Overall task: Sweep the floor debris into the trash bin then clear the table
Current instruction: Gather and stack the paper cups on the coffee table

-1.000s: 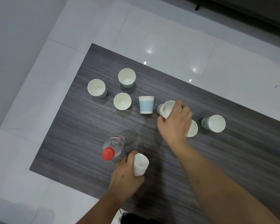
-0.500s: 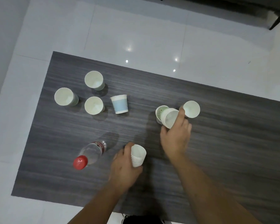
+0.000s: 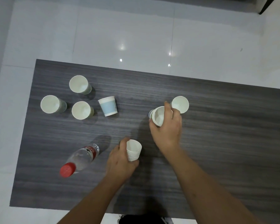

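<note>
Two grips busy — left hand (image 3: 120, 160) holds the cup stack (image 3: 133, 150), right hand (image 3: 166, 126) holds a lifted cup (image 3: 158, 116); next, nest it.

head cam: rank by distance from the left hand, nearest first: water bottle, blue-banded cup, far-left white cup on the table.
From the left hand, which grips the stack of cups:
1. Water bottle, just to its left at the table's near side.
2. Blue-banded cup, farther back and slightly left.
3. Far-left white cup, out by the table's left edge.

Prob. office: dark table (image 3: 217, 143), paper cups (image 3: 78, 84), tiled floor (image 3: 120, 29).
</note>
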{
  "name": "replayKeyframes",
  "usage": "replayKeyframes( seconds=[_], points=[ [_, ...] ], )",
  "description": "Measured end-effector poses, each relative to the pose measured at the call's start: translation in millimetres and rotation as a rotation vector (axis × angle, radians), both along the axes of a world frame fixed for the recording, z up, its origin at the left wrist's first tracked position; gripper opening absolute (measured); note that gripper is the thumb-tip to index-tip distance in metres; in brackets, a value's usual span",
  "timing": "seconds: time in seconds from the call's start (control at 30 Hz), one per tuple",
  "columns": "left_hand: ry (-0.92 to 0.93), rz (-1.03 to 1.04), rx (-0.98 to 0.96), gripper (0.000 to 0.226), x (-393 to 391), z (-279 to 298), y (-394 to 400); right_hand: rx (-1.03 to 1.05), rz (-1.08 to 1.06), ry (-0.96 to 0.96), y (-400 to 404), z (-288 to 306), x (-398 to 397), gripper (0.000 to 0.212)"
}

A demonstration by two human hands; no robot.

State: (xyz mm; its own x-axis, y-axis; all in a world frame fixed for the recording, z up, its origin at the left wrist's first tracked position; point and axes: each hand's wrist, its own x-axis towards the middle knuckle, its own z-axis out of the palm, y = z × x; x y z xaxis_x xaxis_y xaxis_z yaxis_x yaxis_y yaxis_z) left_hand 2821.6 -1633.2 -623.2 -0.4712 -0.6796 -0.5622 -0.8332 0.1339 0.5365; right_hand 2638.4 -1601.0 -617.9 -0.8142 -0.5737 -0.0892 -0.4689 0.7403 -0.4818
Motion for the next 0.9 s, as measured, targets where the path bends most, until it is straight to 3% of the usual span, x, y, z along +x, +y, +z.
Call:
replayKeyframes(
  seconds=[0.27, 0.33, 0.43, 0.5, 0.6, 0.67, 0.8, 0.9],
  points=[
    [-0.002, 0.026, 0.036, 0.085, -2.8, -0.1, 4.9, 0.174, 0.168, -0.132, 9.2, -19.9, -3.2, 0.077],
    [0.003, 0.021, 0.023, 0.085, -3.2, -2.6, 3.3, 0.023, 0.037, -0.074, 5.2, -15.0, -5.6, 0.08],
    [0.008, 0.011, -0.006, 0.083, -6.9, -6.1, -3.1, -0.233, -0.22, 0.194, 2.8, -3.4, -26.3, 0.085],
    [0.014, -0.006, -0.007, 0.082, -11.4, -8.1, -7.3, -0.182, -0.28, 0.259, 3.4, -0.8, -49.8, 0.088],
    [0.029, -0.027, -0.029, 0.08, -15.8, -9.4, -10.5, 0.121, -0.192, 0.093, 5.6, -11.9, -72.5, 0.089],
    [0.036, -0.029, -0.042, 0.079, -15.8, -8.8, -11.8, 0.192, -0.193, -0.048, 7.6, -20.4, -72.6, 0.087],
    [0.019, -0.024, -0.041, 0.081, -11.3, -5.4, -14.5, 0.129, -0.195, -0.148, 13.8, -18.6, -48.2, 0.083],
    [-0.023, -0.035, -0.085, 0.086, -6.7, -3.2, -18.0, -0.068, -0.125, -0.341, 19.0, -5.4, -17.9, 0.082]
  ],
)
